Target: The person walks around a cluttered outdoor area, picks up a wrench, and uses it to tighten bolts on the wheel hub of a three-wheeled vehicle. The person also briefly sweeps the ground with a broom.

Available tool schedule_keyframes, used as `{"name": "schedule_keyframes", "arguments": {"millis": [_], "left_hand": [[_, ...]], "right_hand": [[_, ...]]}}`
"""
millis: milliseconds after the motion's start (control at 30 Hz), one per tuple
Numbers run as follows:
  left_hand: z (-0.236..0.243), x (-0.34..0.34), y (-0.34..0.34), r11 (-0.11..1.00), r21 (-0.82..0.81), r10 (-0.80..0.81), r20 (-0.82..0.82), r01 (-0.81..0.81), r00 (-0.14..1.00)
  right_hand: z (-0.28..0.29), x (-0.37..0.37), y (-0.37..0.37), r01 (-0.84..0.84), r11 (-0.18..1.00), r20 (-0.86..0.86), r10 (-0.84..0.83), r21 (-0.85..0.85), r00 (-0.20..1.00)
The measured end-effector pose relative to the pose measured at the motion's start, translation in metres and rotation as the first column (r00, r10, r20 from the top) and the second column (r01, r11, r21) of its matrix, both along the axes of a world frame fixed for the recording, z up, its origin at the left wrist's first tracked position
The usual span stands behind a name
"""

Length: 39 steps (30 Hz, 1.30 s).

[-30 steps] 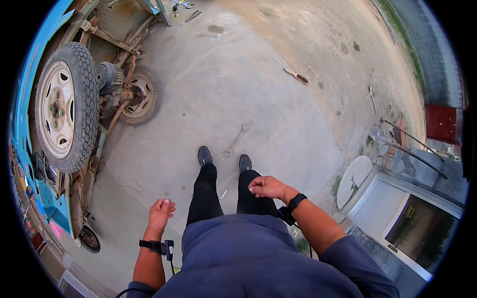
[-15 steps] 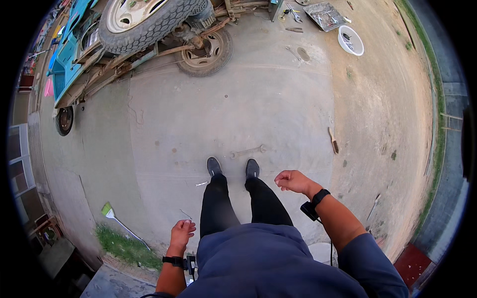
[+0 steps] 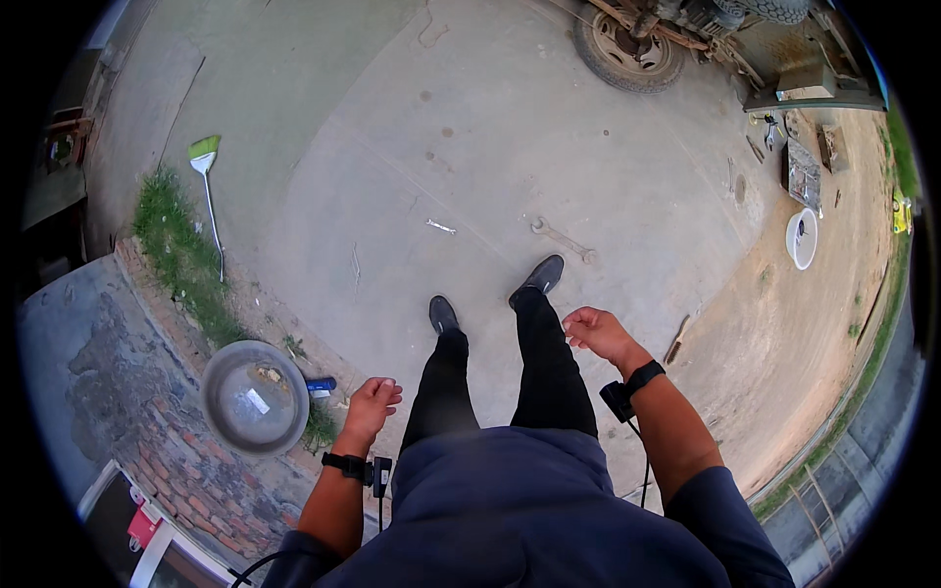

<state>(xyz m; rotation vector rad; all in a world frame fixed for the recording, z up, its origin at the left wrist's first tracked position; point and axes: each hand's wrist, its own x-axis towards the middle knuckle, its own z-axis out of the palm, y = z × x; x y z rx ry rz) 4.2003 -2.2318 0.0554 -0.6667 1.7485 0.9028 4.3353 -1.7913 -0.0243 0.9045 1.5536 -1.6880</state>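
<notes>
My left hand (image 3: 373, 406) hangs beside my left thigh, fingers loosely curled and a little apart, with nothing seen in it. My right hand (image 3: 599, 334) is out in front of my right hip, thumb and fingers half bent with a gap between them, also without anything visible in it. Neither touches a thing. Both wrists wear black straps with small devices. On the concrete ahead of my shoes lie a large open-ended wrench (image 3: 563, 239) and a smaller shiny wrench (image 3: 441, 226). A wooden-handled brush (image 3: 676, 340) rests on the ground beyond my right hand.
At left are a broom (image 3: 209, 201) with green bristles, grass (image 3: 169, 233), and a round metal basin (image 3: 210, 400) beside a blue object (image 3: 321, 385). Far right hold a vehicle wheel (image 3: 591, 44), a tool tray (image 3: 804, 176) and a white tub (image 3: 795, 253). A brick edge (image 3: 186, 461) runs lower left.
My view has turned left: the vehicle, tray and tub have shifted right, and the basin has come into view. My feet have stepped. Both hands remain without anything visible in them.
</notes>
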Motion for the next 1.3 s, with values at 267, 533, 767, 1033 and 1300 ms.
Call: {"name": "schedule_keyframes", "arguments": {"millis": [267,533,767,1033,1300], "left_hand": [[-0.004,0.032,-0.115,0.991,-0.01,0.135,-0.008,-0.135,0.991],[-0.002,0.02,-0.11,0.991,0.034,0.135,-0.056,-0.133,0.989],[0.009,0.019,-0.029,1.0,0.016,0.018,-0.02,-0.018,1.0],[0.002,0.014,0.052,0.987,0.058,-0.15,-0.001,0.149,0.989],[0.004,0.009,0.078,0.969,0.001,-0.245,0.024,0.245,0.969]], "right_hand": [[0.013,-0.044,-0.11,0.006,0.998,0.109,0.001,-0.06,0.994],[0.006,-0.02,-0.114,-0.048,0.999,-0.059,0.047,-0.007,0.997],[0.018,0.038,-0.03,0.051,0.997,0.013,-0.051,0.05,0.999],[0.016,0.128,0.031,0.311,0.946,0.184,-0.323,0.094,0.928],[0.003,0.155,0.008,0.393,0.919,0.197,-0.393,0.04,0.898]]}}
